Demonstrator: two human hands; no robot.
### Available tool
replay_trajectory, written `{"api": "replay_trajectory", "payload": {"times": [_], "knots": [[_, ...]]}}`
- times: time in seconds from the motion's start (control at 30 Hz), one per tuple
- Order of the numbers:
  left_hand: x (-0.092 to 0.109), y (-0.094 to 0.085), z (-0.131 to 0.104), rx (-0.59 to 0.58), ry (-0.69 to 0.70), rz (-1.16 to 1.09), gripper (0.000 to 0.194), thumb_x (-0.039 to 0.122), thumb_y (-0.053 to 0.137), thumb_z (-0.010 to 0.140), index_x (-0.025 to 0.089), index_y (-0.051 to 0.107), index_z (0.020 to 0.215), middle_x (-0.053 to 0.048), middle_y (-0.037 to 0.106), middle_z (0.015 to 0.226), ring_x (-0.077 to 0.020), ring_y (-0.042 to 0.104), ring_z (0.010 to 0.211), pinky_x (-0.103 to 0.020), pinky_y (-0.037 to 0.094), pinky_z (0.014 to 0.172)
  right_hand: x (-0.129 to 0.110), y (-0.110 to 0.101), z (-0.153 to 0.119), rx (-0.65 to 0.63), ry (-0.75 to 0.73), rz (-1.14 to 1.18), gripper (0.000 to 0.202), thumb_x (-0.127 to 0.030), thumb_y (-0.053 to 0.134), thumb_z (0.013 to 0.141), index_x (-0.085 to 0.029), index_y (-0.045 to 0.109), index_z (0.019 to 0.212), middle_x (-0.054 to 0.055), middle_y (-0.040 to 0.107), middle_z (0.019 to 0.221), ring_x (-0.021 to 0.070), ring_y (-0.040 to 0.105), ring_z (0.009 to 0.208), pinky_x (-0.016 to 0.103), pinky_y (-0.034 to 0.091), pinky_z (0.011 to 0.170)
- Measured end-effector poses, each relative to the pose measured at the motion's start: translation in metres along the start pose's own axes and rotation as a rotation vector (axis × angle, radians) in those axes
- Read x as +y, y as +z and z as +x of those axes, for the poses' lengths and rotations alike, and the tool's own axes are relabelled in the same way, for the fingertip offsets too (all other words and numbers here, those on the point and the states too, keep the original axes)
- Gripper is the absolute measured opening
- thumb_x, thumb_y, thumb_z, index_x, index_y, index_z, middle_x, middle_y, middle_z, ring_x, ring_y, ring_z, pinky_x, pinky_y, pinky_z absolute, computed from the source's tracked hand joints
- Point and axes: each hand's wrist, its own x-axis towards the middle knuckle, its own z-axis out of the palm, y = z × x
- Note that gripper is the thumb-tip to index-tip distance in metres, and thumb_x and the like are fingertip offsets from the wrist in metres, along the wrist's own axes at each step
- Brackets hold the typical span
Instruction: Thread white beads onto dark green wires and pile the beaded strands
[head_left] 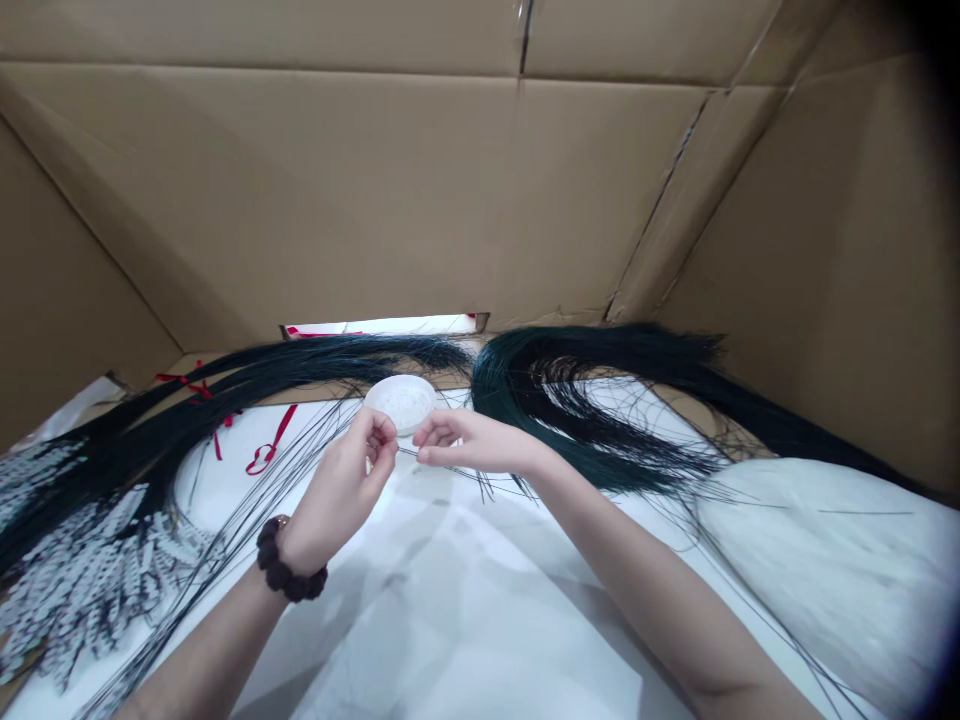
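Note:
My left hand (pixel 352 475), with a dark beaded bracelet (pixel 289 570) at the wrist, is closed in a pinch at the near left edge of a small white dish (pixel 403 400). What its fingertips hold is too small to name. Just right of it, my right hand (pixel 472 442) has its thumb and fingers bent and slightly apart, with nothing clear between them. Thin dark strands (pixel 262 495) run from near the hands down to the lower left. Small pale bits lie in the dish.
Bundles of dark strands lie left (pixel 247 375) and right (pixel 502 400). Strands with white pieces (pixel 112 580) spread at far left, near a red ribbon (pixel 274 445). A white plastic-like bundle (pixel 832 560) sits at right. Cardboard walls (pixel 375 200) enclose the white table (pixel 450 600).

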Motion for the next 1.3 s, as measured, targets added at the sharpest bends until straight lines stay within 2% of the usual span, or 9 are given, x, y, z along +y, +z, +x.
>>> {"api": "replay_trajectory", "payload": {"times": [0.17, 0.37, 0.53, 0.7, 0.87, 1.03, 1.3], "knots": [[-0.003, 0.002, 0.000, -0.009, 0.008, -0.033, 0.002, 0.018, 0.039, 0.081, 0.019, 0.040, 0.082, 0.001, 0.050, 0.078, -0.0117, 0.051, 0.069, -0.025, 0.040, 0.063, 0.005, 0.011, 0.008, 0.077, 0.010, 0.191, 0.008, -0.016, 0.055, 0.068, -0.011, 0.055, 0.075, 0.002, 0.058, 0.065, 0.0089, 0.054, 0.060, 0.023, 0.043, 0.063], [-0.004, 0.000, 0.001, -0.144, 0.064, -0.025, 0.007, 0.014, 0.036, 0.081, 0.020, 0.041, 0.081, 0.001, 0.051, 0.073, -0.0126, 0.052, 0.067, -0.025, 0.040, 0.060, 0.006, 0.011, 0.006, 0.075, -0.011, 0.005, 0.007, -0.012, 0.053, 0.066, -0.011, 0.058, 0.071, 0.001, 0.059, 0.065, 0.0098, 0.054, 0.061, 0.023, 0.044, 0.064], [-0.006, 0.000, 0.001, -0.136, 0.063, -0.040, 0.007, 0.015, 0.037, 0.080, 0.020, 0.041, 0.081, 0.002, 0.052, 0.072, -0.0131, 0.053, 0.066, -0.025, 0.041, 0.060, 0.009, 0.018, 0.008, 0.077, -0.044, -0.096, 0.009, -0.016, 0.052, 0.070, -0.013, 0.059, 0.072, 0.001, 0.058, 0.067, 0.0099, 0.052, 0.062, 0.021, 0.043, 0.060], [-0.015, -0.001, 0.005, -0.130, 0.027, 0.008, 0.007, 0.019, 0.038, 0.081, 0.020, 0.043, 0.086, 0.000, 0.056, 0.079, -0.0142, 0.056, 0.074, -0.024, 0.042, 0.062, 0.014, 0.016, 0.011, 0.098, -0.031, -0.047, 0.008, -0.019, 0.053, 0.069, -0.012, 0.056, 0.066, -0.001, 0.053, 0.059, 0.0078, 0.047, 0.055, 0.019, 0.039, 0.053], [-0.039, 0.020, 0.009, -0.194, -0.041, 0.215, 0.011, 0.016, 0.037, 0.080, 0.019, 0.047, 0.077, -0.001, 0.058, 0.071, -0.0161, 0.056, 0.066, -0.026, 0.039, 0.060, 0.011, 0.006, 0.010, 0.151, 0.018, 0.068, 0.011, -0.021, 0.057, 0.066, -0.011, 0.054, 0.064, -0.002, 0.051, 0.056, 0.0074, 0.046, 0.052, 0.020, 0.037, 0.052], [-0.055, 0.047, 0.013, -0.172, -0.095, 0.283, 0.017, 0.014, 0.035, 0.080, 0.016, 0.051, 0.083, -0.010, 0.060, 0.081, -0.0211, 0.058, 0.071, -0.028, 0.038, 0.058, 0.008, 0.006, 0.008, 0.163, 0.046, 0.161, 0.014, -0.023, 0.062, 0.063, -0.011, 0.055, 0.066, -0.002, 0.051, 0.056, 0.0074, 0.047, 0.052, 0.020, 0.038, 0.052], [-0.060, 0.054, 0.018, -0.164, -0.103, 0.189, 0.015, 0.016, 0.040, 0.079, 0.016, 0.055, 0.079, -0.008, 0.059, 0.080, -0.0194, 0.058, 0.073, -0.025, 0.039, 0.059, 0.006, 0.006, 0.007, 0.137, 0.031, 0.152, 0.011, -0.020, 0.060, 0.064, -0.012, 0.055, 0.069, -0.004, 0.049, 0.052, 0.0067, 0.044, 0.049, 0.019, 0.032, 0.047]]}}
